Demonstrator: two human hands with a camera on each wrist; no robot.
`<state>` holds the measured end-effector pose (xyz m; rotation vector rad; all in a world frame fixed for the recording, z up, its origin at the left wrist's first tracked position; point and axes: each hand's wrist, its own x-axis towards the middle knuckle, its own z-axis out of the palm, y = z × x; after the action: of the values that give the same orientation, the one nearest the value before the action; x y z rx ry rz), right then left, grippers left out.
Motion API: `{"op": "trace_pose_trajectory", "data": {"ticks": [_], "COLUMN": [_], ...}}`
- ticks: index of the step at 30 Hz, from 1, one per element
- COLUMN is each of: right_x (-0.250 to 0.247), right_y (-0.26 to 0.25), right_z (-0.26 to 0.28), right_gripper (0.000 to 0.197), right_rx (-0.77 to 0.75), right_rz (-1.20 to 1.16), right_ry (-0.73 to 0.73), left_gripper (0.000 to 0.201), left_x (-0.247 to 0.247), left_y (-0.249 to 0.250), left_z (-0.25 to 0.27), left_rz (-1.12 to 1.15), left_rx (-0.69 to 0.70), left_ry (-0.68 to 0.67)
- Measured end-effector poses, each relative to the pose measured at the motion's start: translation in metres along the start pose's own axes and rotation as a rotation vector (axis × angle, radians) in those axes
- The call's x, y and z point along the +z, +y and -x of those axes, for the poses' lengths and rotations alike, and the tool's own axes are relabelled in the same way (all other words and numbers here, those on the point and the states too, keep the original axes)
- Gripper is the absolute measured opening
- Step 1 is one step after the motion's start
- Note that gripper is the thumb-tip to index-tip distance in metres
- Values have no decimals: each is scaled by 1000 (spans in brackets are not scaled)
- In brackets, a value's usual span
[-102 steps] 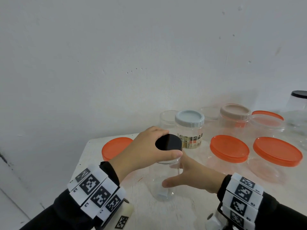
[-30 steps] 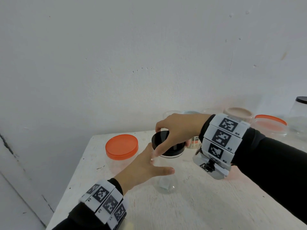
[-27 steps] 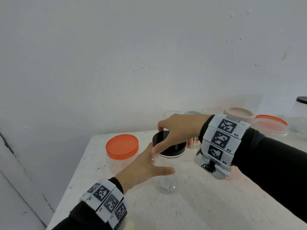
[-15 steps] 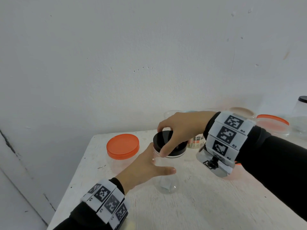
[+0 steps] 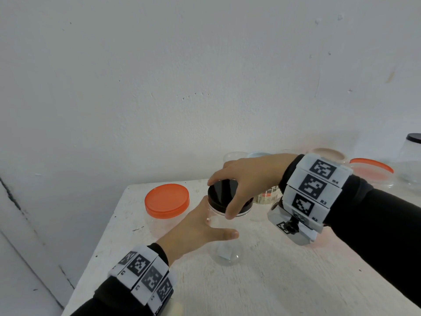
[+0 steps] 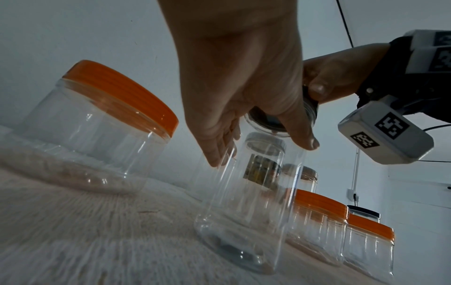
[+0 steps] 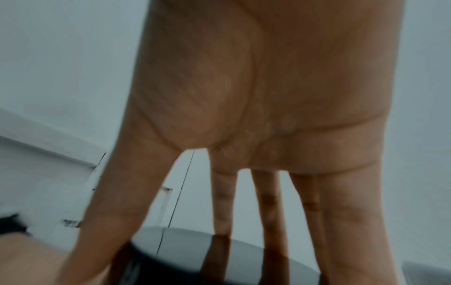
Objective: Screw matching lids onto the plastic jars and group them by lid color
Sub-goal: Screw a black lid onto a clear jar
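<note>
At table (image 5: 262,281) centre: clear jar (image 5: 224,233) steadied by left hand (image 5: 196,233), fingers curled round it | black lid (image 5: 225,198) gripped on jar mouth by right hand (image 5: 248,179) | 4 orange-lidded jars seen closed, ungrouped | 1 lidless jar (image 5: 234,157) left.

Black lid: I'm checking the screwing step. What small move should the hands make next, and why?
Probably another tightening twist. The right hand grips the black lid from above on the clear jar, which the left hand steadies. Whether the lid is fully seated isn't visible.
</note>
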<state>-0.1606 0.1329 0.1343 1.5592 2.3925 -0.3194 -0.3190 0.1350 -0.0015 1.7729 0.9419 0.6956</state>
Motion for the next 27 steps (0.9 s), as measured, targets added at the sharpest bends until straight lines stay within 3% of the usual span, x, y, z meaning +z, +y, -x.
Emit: {"op": "trace_pose_trajectory", "data": {"ticks": [6, 12, 19, 24, 27], "right_x": [10, -2, -1, 12, 11], "right_y": [-5, 1, -2, -10, -7], "right_z": [-4, 0, -2, -5, -4], "right_gripper": [83, 87, 84, 74, 85], "right_rx": [106, 22, 57, 150, 133], "right_rz": [51, 35, 33, 38, 28], "right_ry": [71, -77, -26, 87, 86], "left_gripper": [88, 89, 94, 85, 86], "left_x": [0, 0, 1, 0, 1], "left_y": [0, 0, 0, -2, -1], "left_z": [1, 0, -1, 0, 0], "left_rz": [-1, 4, 8, 3, 7], "left_rx": [-5, -18, -12, -16, -8], "left_ry": [2, 13, -2, 7, 13]}}
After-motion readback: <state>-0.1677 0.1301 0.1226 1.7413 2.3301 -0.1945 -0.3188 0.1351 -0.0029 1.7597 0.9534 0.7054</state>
